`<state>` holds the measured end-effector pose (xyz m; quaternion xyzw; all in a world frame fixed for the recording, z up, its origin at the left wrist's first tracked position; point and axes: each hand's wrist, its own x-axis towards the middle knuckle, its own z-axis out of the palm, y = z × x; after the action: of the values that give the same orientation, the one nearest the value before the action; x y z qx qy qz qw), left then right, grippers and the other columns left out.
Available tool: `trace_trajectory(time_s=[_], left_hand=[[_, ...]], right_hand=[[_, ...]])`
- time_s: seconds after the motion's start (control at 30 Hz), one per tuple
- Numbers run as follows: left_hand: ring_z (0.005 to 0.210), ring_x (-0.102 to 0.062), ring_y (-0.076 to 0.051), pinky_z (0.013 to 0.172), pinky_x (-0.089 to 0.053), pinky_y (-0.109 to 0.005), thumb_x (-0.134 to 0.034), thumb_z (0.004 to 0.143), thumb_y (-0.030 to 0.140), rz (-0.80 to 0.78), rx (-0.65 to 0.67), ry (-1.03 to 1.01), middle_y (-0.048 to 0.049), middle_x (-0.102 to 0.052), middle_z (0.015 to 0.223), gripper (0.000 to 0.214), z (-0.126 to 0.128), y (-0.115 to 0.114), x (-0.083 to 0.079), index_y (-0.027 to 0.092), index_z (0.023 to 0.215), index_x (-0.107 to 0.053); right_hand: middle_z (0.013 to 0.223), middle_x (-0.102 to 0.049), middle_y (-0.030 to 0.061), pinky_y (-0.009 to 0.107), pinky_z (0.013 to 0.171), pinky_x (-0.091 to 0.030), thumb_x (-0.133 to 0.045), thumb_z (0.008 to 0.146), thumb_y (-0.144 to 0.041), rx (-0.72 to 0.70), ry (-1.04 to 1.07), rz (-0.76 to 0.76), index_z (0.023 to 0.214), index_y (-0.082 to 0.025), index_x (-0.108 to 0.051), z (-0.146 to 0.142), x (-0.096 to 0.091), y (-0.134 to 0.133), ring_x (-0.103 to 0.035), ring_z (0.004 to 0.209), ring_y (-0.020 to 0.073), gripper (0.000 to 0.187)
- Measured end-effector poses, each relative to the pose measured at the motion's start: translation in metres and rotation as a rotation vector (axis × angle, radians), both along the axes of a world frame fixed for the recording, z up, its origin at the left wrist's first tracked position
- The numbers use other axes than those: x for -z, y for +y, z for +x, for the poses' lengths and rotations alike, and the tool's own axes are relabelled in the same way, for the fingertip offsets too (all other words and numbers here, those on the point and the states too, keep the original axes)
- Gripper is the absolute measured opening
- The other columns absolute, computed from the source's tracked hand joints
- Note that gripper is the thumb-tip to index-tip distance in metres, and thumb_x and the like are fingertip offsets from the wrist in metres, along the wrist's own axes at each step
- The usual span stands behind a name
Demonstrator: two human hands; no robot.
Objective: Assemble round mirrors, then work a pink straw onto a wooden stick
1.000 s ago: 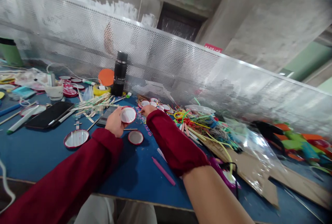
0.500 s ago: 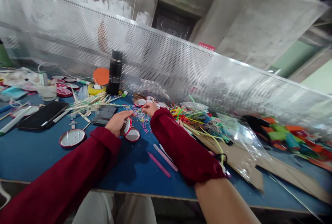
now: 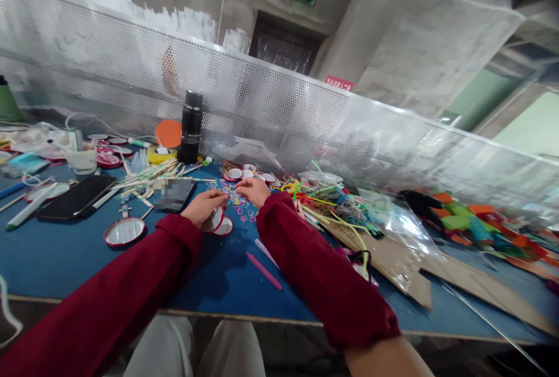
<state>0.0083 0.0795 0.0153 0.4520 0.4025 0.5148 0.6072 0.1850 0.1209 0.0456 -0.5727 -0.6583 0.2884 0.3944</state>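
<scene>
Remote view of the table [image 3: 213,290], as I follow it from my post. At centre, the left hand [image 3: 205,206] appears to hold a red-rimmed disc [image 3: 212,221] beneath its fingers, presumably leaving the fingertips free; these form a narrow pinch. The right hand [image 3: 252,191], near it, also narrows at the fingertips; whether anything lies between them I cannot tell. Small coloured bands [image 3: 240,209] lie loose between and below the hands, probably for short reach. At left of centre, another disc [image 3: 124,231] lies pale face up, perhaps leaving working room.
</scene>
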Motion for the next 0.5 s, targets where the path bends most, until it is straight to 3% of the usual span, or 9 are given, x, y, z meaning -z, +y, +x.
trace_trajectory(time_s=[0.13, 0.23, 0.5], left_hand=[[0.065, -0.061, -0.015, 0.06, -0.045, -0.024, -0.078, 0.067, 0.031, 0.216, 0.032, 0.148, -0.0036, -0.071, 0.074, 0.025, 0.002, -0.004, -0.003, 0.017, 0.088, -0.075], [0.072, -0.063, -0.018, 0.066, -0.047, -0.026, -0.079, 0.065, 0.032, 0.275, 0.024, 0.18, -0.0039, -0.071, 0.074, 0.021, 0.002, -0.006, -0.006, 0.017, 0.079, -0.075], [0.056, -0.053, -0.013, 0.052, -0.039, -0.024, -0.078, 0.063, 0.04, 0.262, -0.009, 0.315, 0.0004, -0.063, 0.059, 0.027, 0.0, -0.008, -0.008, 0.016, 0.074, -0.07]], right_hand=[[0.063, -0.066, -0.0056, 0.021, 0.055, -0.045, -0.067, 0.072, -0.023, -0.034, 0.126, 0.127, 0.083, -0.021, -0.064, -0.013, 0.004, -0.044, -0.06, 0.057, 0.0104, 0.012], [0.065, -0.066, -0.0056, 0.022, 0.054, -0.044, -0.066, 0.072, -0.023, 0.027, 0.124, 0.169, 0.088, -0.021, -0.058, -0.019, 0.008, -0.064, -0.059, 0.055, 0.0105, 0.018], [0.068, -0.063, -0.0058, 0.025, 0.064, -0.049, -0.067, 0.068, -0.024, 0.121, 0.105, 0.219, 0.082, -0.023, -0.049, -0.026, 0.015, -0.069, -0.063, 0.064, 0.0132, 0.022]])
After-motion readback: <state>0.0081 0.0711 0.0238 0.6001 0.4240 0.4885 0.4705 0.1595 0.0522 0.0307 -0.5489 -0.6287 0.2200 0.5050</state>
